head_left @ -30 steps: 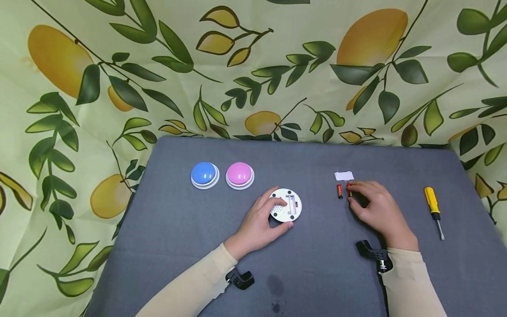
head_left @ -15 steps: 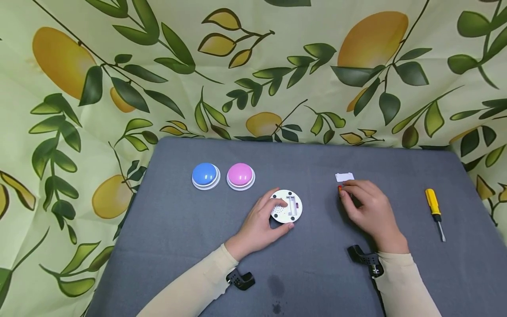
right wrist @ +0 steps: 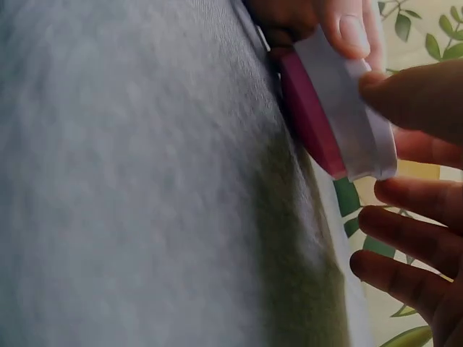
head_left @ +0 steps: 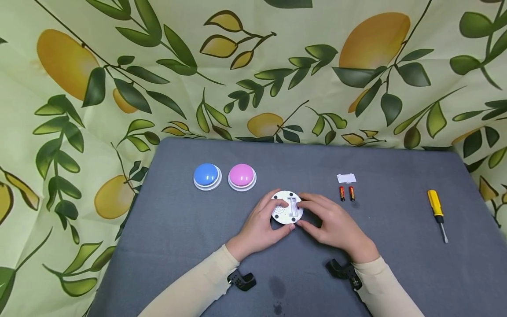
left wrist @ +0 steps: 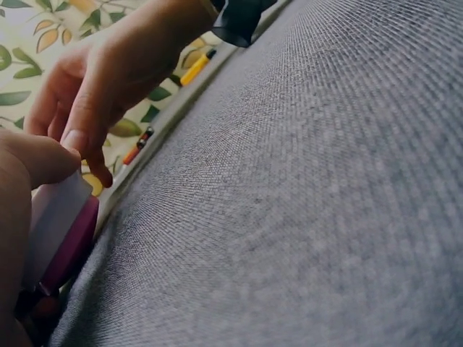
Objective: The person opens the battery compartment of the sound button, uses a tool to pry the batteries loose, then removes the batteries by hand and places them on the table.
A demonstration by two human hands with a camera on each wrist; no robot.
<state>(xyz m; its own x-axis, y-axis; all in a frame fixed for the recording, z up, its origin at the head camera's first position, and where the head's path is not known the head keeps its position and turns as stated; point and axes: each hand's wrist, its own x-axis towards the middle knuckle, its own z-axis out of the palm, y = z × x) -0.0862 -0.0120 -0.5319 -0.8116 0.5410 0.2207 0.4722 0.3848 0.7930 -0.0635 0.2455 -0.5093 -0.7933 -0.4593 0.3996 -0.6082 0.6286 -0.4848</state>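
An upturned push button shows its white round base with an uncovered battery compartment; its magenta dome faces down, seen in both wrist views. My left hand grips it from the left, index finger over the base and thumb at the near rim. From the right, my right hand holds its edge between thumb and index finger, while the other fingers stand spread in the right wrist view. Two red batteries lie side by side on the table, below a small white cover.
Upright at the back left are a blue push button and a pink push button. A yellow-handled screwdriver lies far right. The grey tabletop meets a lemon-patterned cloth behind it.
My right hand has left the batteries and moved left to the upturned button. Both batteries are now fully visible on the table. The left hand has kept its grip.
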